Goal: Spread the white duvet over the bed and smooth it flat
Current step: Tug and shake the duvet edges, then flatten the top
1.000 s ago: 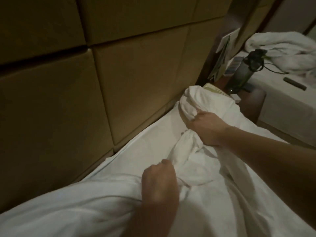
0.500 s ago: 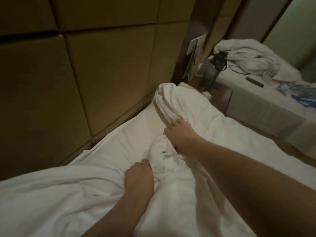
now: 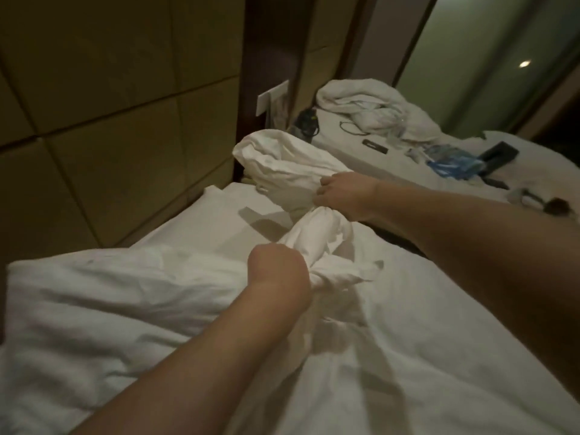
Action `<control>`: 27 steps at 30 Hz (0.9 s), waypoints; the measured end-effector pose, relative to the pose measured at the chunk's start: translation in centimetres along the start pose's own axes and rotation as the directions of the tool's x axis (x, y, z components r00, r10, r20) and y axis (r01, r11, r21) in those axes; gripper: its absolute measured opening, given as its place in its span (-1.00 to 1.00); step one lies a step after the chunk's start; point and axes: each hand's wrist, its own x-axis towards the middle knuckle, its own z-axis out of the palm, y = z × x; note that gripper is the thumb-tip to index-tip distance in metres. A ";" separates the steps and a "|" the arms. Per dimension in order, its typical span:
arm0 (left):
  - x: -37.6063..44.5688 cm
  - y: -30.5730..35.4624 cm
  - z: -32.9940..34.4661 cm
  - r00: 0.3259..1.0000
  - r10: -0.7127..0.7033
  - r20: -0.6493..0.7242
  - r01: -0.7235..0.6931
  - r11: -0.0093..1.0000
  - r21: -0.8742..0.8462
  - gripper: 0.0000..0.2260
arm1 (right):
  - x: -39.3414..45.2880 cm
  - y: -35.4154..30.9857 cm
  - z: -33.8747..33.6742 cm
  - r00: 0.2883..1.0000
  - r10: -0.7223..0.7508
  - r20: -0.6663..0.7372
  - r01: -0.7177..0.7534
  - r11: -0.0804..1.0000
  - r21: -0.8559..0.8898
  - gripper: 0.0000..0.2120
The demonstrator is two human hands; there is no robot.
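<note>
Now your right hand (image 3: 342, 193), flat half a second ago, clenches a bunch of the white duvet (image 3: 408, 340); your left hand (image 3: 276, 271) fists the twisted fabric beside it. Duvet lies rumpled on the bed by the padded headboard (image 3: 110, 120); second bed (image 3: 392, 158) cluttered beyond.

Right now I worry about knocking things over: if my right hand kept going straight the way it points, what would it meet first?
The right hand points toward the headboard wall, gripping the white duvet. Its bunched end is directly ahead, so the hand meets that first; beyond it, probably the dark wooden panel, though depth is unclear.
</note>
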 end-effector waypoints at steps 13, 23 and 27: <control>-8.9 29.7 8.9 0.776 -0.462 0.430 0.549 0.160 -0.820 -0.69 | -22.1 -6.1 13.6 0.993 0.090 -0.079 -0.093 0.995 -0.041 -0.70; -7.6 37.8 10.8 0.980 -0.197 -0.026 0.149 0.813 -0.563 -0.82 | -32.7 -4.7 20.4 0.984 0.164 -0.070 -0.159 0.984 0.075 -0.71; -8.0 41.9 10.9 0.992 -0.125 -0.030 0.097 0.884 -0.457 -0.78 | -36.5 -5.1 25.7 0.965 0.249 -0.080 -0.233 0.957 0.171 -0.74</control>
